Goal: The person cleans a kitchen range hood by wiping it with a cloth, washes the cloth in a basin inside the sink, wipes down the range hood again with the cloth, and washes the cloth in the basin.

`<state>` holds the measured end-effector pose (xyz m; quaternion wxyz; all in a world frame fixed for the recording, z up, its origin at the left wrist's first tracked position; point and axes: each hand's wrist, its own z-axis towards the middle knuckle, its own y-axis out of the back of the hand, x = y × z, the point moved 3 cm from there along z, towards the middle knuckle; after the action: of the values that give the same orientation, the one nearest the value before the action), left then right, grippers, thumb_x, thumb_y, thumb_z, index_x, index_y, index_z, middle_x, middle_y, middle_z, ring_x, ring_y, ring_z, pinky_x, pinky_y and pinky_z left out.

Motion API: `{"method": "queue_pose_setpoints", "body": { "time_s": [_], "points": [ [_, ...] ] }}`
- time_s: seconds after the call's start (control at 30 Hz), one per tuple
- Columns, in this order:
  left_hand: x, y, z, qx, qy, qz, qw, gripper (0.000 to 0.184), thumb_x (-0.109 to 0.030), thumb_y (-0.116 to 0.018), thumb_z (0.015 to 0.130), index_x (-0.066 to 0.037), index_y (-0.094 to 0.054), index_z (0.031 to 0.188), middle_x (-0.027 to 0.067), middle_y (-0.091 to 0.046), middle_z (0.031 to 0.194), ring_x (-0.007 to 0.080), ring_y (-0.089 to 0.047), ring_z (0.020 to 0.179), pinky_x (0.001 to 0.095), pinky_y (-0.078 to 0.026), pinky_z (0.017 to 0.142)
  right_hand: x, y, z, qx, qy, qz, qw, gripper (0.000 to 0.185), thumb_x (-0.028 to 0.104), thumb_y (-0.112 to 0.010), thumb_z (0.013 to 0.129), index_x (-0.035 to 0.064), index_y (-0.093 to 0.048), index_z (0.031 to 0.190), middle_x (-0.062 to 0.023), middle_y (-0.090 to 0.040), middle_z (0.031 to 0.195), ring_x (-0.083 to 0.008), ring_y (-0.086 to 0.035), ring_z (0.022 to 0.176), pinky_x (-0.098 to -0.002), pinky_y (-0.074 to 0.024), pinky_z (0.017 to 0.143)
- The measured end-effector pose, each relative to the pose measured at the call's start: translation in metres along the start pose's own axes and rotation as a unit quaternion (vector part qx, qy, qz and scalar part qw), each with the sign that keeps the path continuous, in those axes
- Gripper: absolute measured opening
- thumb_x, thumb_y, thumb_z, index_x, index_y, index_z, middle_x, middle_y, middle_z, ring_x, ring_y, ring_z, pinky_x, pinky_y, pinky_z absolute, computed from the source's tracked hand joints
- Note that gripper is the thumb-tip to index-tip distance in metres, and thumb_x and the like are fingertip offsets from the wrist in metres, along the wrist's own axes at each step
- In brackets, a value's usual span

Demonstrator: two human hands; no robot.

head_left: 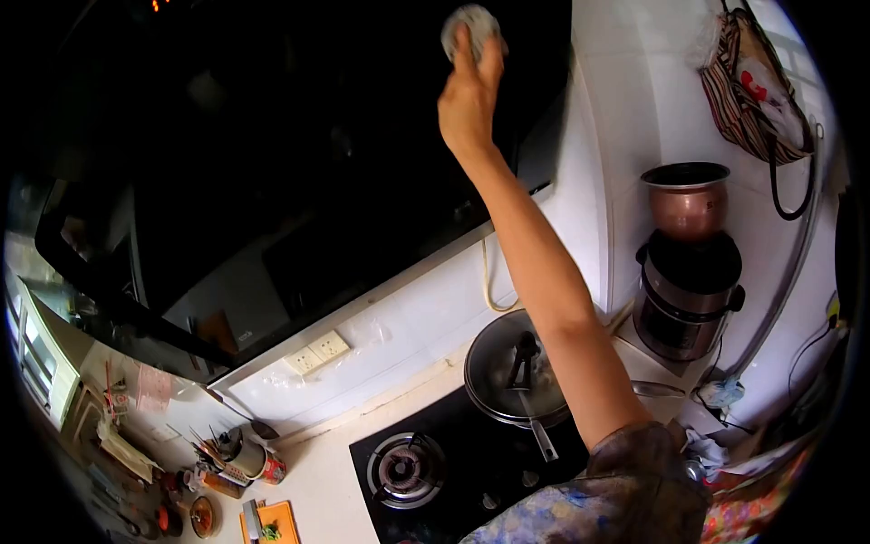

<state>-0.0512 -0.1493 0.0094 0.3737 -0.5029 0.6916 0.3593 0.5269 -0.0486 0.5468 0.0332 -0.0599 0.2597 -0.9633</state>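
A sleeve [589, 499] is showing close by. The right hand [467, 100] is gripping a pale pad [476, 24] with its fingers, and the left hand is staying out of sight. The pad is sitting high on the big dark panel [299, 172], nearer its right edge than its left, and seems to be touching it. The work there looks to be going on, not finished. I can't tell which parts are done, because the pale spots may just be shining light. The panel's top is going out of view, and the pad is looking blurry under the fingers.

Below, a pan [468, 385] is sitting at the stove's [462, 471] back right corner. The arm is hiding part of it, and the black thing [523, 354] in it is hard to make out. Farther left, an orange board [283, 521] is getting cut off.
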Motion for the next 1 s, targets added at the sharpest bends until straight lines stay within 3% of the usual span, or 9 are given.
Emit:
{"method": "queue_pose_setpoints", "body": {
  "time_s": [0.13,0.37,0.5,0.57,0.63,0.67,0.8,0.9,1.0],
  "points": [
    [0.014,0.005,0.007,0.016,-0.018,-0.006,1.0,0.044,-0.035,-0.055,0.087,-0.002,-0.054,0.116,0.0129,-0.061,0.107,0.0213,-0.06,0.098,0.0325,-0.046,0.08,-0.007,0.021,-0.086,0.045,-0.116,0.019,0.992,0.053,-0.018,-0.041,0.08,-0.0041,-0.037,0.131,-0.0218,-0.032,0.127,-0.0346,-0.039,0.119,-0.0341,-0.034,0.101],
    [0.102,0.049,0.043,0.152,-0.242,0.07,0.956,0.043,-0.028,-0.055,0.089,0.003,-0.049,0.119,0.019,-0.058,0.112,0.0259,-0.06,0.099,0.0326,-0.05,0.079,0.012,0.016,-0.217,-0.017,-0.257,0.022,0.966,0.052,-0.016,-0.045,0.072,0.0056,-0.054,0.118,-0.0183,-0.038,0.114,-0.0348,-0.039,0.103,-0.0392,-0.0329,0.092],
    [0.036,0.016,0.004,0.017,0.049,-0.168,0.984,0.042,-0.026,-0.06,0.086,0.004,-0.052,0.115,0.0156,-0.06,0.107,0.0241,-0.06,0.096,0.0331,-0.05,0.082,0.084,0.003,-0.233,0.082,-0.143,0.041,0.985,0.016,-0.002,-0.053,0.077,0.0047,-0.053,0.092,-0.0168,-0.04,0.106,-0.0262,-0.039,0.094,-0.0388,-0.0331,0.081],
    [0.004,-0.005,-0.003,0.014,0.029,-0.141,0.99,0.043,-0.031,-0.058,0.087,-0.001,-0.052,0.117,0.0126,-0.06,0.106,0.0251,-0.057,0.104,0.0369,-0.043,0.089,0.093,-0.015,-0.258,0.087,-0.487,0.387,0.778,0.018,0.015,-0.054,0.083,0.0043,-0.052,0.096,-0.0171,-0.04,0.104,-0.0262,-0.039,0.096,-0.0395,-0.0324,0.083],
    [0.003,-0.01,-0.026,-0.016,0.049,-0.082,0.995,0.045,-0.036,-0.056,0.087,-0.002,-0.053,0.117,0.0113,-0.062,0.103,0.0247,-0.055,0.107,0.0382,-0.039,0.093,0.108,0.0,-0.257,0.358,-0.232,0.284,0.859,0.029,0.028,-0.053,0.084,0.0026,-0.05,0.098,-0.0171,-0.041,0.104,-0.0262,-0.038,0.095,-0.0382,-0.0322,0.084],
    [0.0,-0.009,-0.024,-0.016,0.049,-0.082,0.995,0.045,-0.036,-0.056,0.087,-0.002,-0.053,0.117,0.0113,-0.062,0.103,0.0247,-0.055,0.107,0.0382,-0.039,0.093,0.106,0.002,-0.249,0.303,-0.349,0.341,0.818,0.029,0.027,-0.053,0.085,0.0013,-0.05,0.098,-0.016,-0.041,0.104,-0.0257,-0.038,0.093,-0.0373,-0.0326,0.082],
    [0.008,-0.002,-0.033,0.037,0.053,-0.133,0.989,0.06,-0.034,-0.06,0.084,-0.001,-0.04,0.13,0.0137,-0.045,0.129,0.0267,-0.052,0.112,0.0388,-0.039,0.093,0.054,0.026,-0.194,0.035,-0.186,0.028,0.982,0.036,-0.012,-0.046,0.076,0.0019,-0.052,0.109,-0.0161,-0.049,0.1,-0.031,-0.046,0.094,-0.038,-0.0378,0.083],
    [0.009,0.009,-0.06,0.024,-0.202,0.03,0.979,0.051,-0.037,-0.058,0.086,-0.002,-0.051,0.121,0.0125,-0.059,0.111,0.0233,-0.056,0.105,0.0358,-0.041,0.087,0.034,0.017,-0.178,0.008,-0.267,-0.008,0.964,0.033,-0.007,-0.048,0.081,0.0021,-0.049,0.113,-0.0189,-0.042,0.104,-0.0336,-0.047,0.094,-0.0394,-0.0397,0.082],
    [0.005,0.015,-0.059,-0.077,0.083,-0.102,0.988,0.046,-0.037,-0.057,0.086,-0.001,-0.055,0.114,0.0135,-0.062,0.105,0.0232,-0.058,0.102,0.0358,-0.042,0.085,0.085,-0.005,-0.193,0.02,-0.189,0.034,0.981,0.037,-0.012,-0.045,0.078,0.0035,-0.049,0.112,-0.0178,-0.04,0.101,-0.0315,-0.046,0.091,-0.0401,-0.0393,0.078]
  ]
}}
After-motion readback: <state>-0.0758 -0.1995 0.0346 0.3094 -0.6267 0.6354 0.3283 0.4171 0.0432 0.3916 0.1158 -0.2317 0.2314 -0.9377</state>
